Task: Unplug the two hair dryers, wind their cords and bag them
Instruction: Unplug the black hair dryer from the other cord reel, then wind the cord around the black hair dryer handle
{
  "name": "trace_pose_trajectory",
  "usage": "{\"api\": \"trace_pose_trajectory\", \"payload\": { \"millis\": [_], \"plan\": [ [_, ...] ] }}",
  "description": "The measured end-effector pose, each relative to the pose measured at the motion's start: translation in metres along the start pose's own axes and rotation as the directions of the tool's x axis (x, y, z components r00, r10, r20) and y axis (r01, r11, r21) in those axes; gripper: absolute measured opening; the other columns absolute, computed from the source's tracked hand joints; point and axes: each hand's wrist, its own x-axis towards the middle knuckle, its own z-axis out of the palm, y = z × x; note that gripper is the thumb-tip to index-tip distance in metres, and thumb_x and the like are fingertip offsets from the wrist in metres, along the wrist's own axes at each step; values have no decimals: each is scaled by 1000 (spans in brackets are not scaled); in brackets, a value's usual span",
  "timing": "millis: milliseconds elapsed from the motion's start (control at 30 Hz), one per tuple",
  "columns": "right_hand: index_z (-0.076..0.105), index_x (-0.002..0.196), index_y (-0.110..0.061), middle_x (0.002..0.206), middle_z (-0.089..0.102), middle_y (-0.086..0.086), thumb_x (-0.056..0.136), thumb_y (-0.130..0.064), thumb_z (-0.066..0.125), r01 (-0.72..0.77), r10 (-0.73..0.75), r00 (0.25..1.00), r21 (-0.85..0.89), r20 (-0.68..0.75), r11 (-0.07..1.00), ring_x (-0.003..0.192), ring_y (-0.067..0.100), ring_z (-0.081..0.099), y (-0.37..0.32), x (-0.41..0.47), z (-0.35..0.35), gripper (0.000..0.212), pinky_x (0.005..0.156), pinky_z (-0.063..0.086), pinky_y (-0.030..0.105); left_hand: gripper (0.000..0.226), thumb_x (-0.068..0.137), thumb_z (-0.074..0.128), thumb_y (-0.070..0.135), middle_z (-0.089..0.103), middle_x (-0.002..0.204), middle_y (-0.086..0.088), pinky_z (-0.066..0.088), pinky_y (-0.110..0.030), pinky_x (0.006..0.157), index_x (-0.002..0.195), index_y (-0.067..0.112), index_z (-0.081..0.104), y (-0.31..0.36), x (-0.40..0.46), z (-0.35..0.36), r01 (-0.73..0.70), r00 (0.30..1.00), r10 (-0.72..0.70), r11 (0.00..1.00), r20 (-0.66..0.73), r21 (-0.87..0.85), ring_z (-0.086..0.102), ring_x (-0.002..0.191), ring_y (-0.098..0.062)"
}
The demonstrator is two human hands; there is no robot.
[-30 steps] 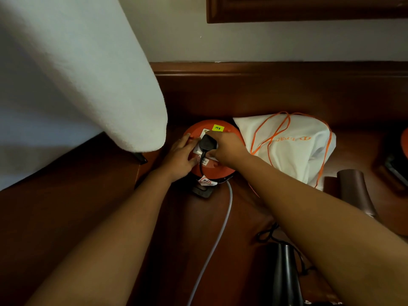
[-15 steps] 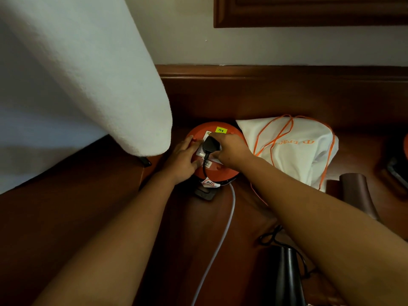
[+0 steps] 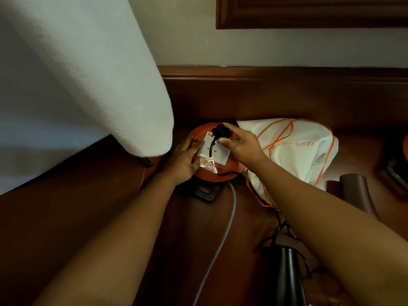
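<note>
An orange round cable reel with a white socket plate stands on the wooden surface by the back ledge. My right hand grips a black plug lifted clear of the socket plate, its black cord hanging down over the plate. My left hand lies flat on the reel's left side, fingers spread, pressing it. A black hair dryer lies at the bottom right with its tangled black cord. A white drawstring bag with orange cords sits right of the reel.
A large white padded board juts in from the left above the surface. A pale grey cable runs from the reel toward me. A brown cylinder stands right of the bag. Dark objects sit at the far right edge.
My right hand has pulled the black plug up and out of the reel's socket; the white plate is now uncovered. My left hand stays on the reel.
</note>
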Motion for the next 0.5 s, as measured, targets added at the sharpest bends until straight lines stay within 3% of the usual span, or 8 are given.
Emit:
{"api": "trace_pose_trajectory", "payload": {
  "millis": [67, 167, 333, 433, 500],
  "plan": [
    [50, 137, -14, 135, 55, 5, 84, -19, 72, -21, 21, 1000, 38, -7, 999, 112, 7, 56, 0, 5, -4, 58, 88, 40, 3, 63, 96, 53, 21, 6, 162, 0, 18, -41, 119, 151, 30, 24, 0, 0, 0, 11, 1000, -11, 1000, 4, 3, 8, 147, -26],
    [50, 137, -15, 136, 55, 5, 83, -20, 73, -15, 14, 1000, 59, 25, 998, 118, 13, 56, -2, 8, -9, 60, 99, 43, 22, 63, 97, 53, 25, 4, 162, 2, 17, -43, 120, 151, 32, 23, 0, 0, 2, 38, 999, -38, 999, 14, -6, 6, 148, -25],
    [47, 139, -15, 138, 53, 6, 80, -16, 75, -54, 57, 998, 103, -32, 993, 119, 19, 57, -3, -11, -26, 65, 103, 46, 34, 60, 98, 49, 32, 6, 162, 2, 20, -45, 118, 152, 30, 22, 10, -3, 1, 82, 996, -84, 991, 9, 107, 10, 147, -27],
    [50, 137, -16, 131, 55, 2, 79, -11, 75, -60, 66, 997, 114, -49, 992, 112, 20, 60, -5, -33, -45, 63, 100, 49, 40, 55, 97, 51, 33, 16, 160, -1, 29, -46, 113, 149, 28, 31, 20, -6, 1, 126, 992, -120, 973, -45, 194, 22, 143, -30],
    [50, 136, -16, 126, 54, 1, 79, -9, 76, -72, 74, 997, 70, -20, 995, 110, 21, 60, -8, -52, -57, 63, 98, 50, 39, 48, 97, 52, 26, 24, 158, -3, 30, -44, 113, 144, 24, 41, 30, -13, 7, 141, 987, -129, 982, -100, 125, 27, 140, -31]
  ]
}}
